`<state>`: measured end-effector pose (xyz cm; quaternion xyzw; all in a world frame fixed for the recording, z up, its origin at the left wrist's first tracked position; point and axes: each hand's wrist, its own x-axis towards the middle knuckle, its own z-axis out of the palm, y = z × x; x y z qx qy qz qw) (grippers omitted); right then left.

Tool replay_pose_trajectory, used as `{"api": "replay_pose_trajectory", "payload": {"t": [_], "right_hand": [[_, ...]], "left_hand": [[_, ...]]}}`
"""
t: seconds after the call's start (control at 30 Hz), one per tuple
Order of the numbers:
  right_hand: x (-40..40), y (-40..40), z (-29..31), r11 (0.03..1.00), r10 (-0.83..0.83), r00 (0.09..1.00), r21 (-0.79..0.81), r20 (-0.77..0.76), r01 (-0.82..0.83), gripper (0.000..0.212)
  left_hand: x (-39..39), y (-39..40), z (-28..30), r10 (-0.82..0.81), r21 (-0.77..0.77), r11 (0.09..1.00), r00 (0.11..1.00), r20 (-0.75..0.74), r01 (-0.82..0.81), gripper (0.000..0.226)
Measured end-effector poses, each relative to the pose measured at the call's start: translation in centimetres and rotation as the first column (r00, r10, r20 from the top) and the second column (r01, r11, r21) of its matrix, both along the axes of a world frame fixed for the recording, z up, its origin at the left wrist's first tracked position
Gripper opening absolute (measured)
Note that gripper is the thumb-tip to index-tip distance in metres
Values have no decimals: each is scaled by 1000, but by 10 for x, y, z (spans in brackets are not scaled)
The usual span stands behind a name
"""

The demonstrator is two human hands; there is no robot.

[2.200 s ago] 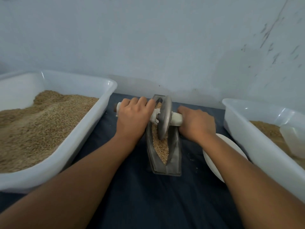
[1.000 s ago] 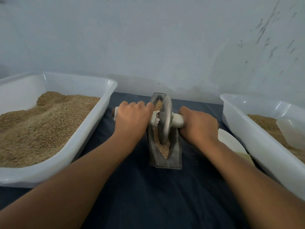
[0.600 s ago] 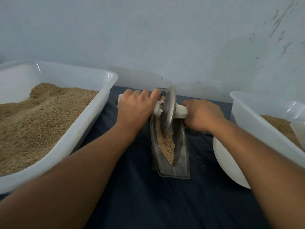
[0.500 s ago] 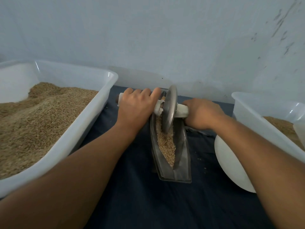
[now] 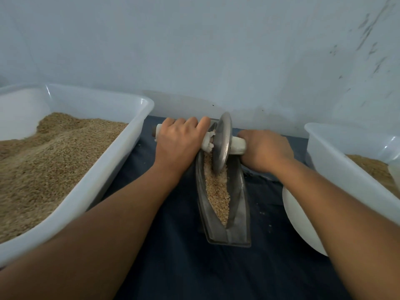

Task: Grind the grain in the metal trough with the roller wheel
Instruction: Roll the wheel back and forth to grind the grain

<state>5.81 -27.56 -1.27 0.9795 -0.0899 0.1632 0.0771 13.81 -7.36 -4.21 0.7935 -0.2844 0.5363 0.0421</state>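
Both hands, left (image 5: pixel 177 146) and right (image 5: pixel 265 151), clamped on axle; wheel (image 5: pixel 221 142) has rolled toward trough's (image 5: pixel 238 213) far end; grain (image 5: pixel 217 191) nearer the body awaits the return pass.

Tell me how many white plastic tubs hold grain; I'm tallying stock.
2. One tub, heaped with grain, stands left of the metal trough; the other tub stands at the right, cut off by the frame edge. More could lie out of view.

head-worn view, facing forward-down, close
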Motion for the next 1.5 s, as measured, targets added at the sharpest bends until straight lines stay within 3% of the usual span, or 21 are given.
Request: {"api": "replay_pose_trajectory", "payload": {"t": [0.1,0.4,0.63,0.9,1.07,1.23,1.5], "right_hand": [[-9,5,-11,998,-51,993,-19,110,54,17],[-44,34,-18,990,-79,964,-93,253,106,18],[-67,53,-9,979,-43,965,-183,258,92,22],[-79,55,-9,976,20,966,-215,258,37,27],[-62,46,-4,980,-25,987,-191,158,56,20],[-41,35,3,994,-64,996,-82,65,69,16],[-5,18,21,998,-63,977,7,-201,66,17]], "left_hand": [[-7,3,0,-5,-4,1000,1000,12,5,14],[-35,16,-1,-13,-25,1000,997,-79,11,10],[-61,34,2,44,88,996,946,-322,-17,35],[-75,42,7,78,147,989,907,-413,-17,42],[-65,38,4,53,114,993,917,-395,-9,40],[-45,24,0,29,20,999,969,-244,-25,19],[-8,5,-1,17,-13,1000,994,-110,-19,17]]}}
